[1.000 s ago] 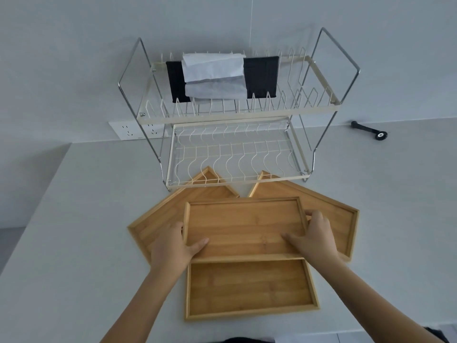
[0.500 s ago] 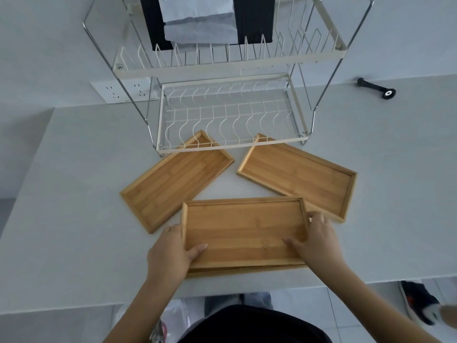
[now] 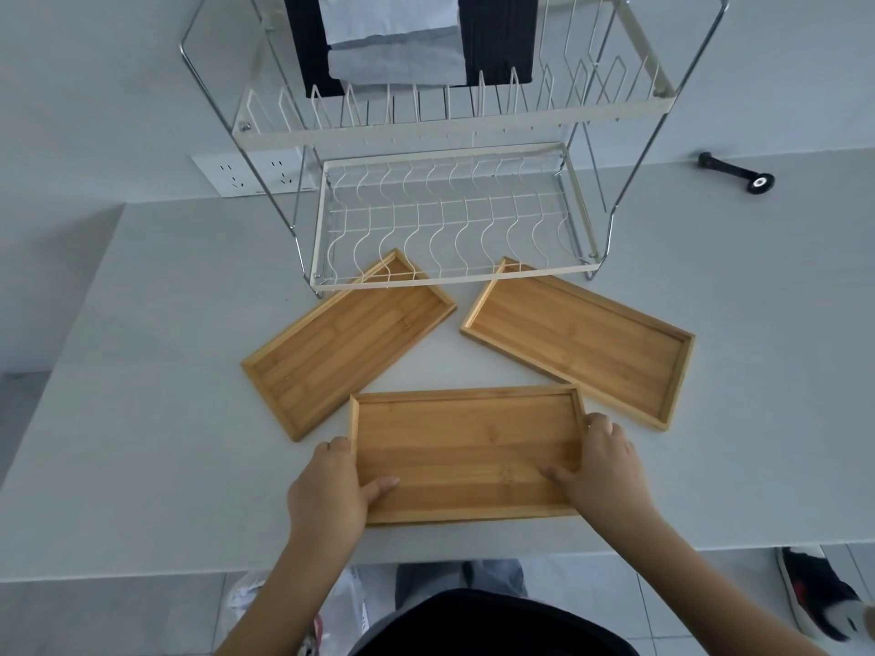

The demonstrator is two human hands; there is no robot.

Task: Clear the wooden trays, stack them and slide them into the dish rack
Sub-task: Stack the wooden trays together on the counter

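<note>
A wooden tray (image 3: 466, 449) lies near the table's front edge, nested squarely on another tray that it hides. My left hand (image 3: 326, 485) grips its left end, thumb inside the rim. My right hand (image 3: 603, 466) grips its right end the same way. Two more empty wooden trays lie flat beyond it: a left tray (image 3: 348, 348) angled up to the right, and a right tray (image 3: 582, 340) angled the other way. Their far corners reach under the front rail of the white wire dish rack (image 3: 454, 277), whose lower shelf holds nothing.
The rack's upper shelf holds folded black and grey cloths (image 3: 402, 40). A black tool (image 3: 738, 172) lies at the back right of the grey table (image 3: 142, 419). A wall socket strip (image 3: 251, 175) sits behind the rack. Shoes (image 3: 819, 594) are on the floor below.
The held tray came down from a raised, offset position onto the front tray and now covers it fully. Both hands stayed on its ends. The camera view tilted down.
</note>
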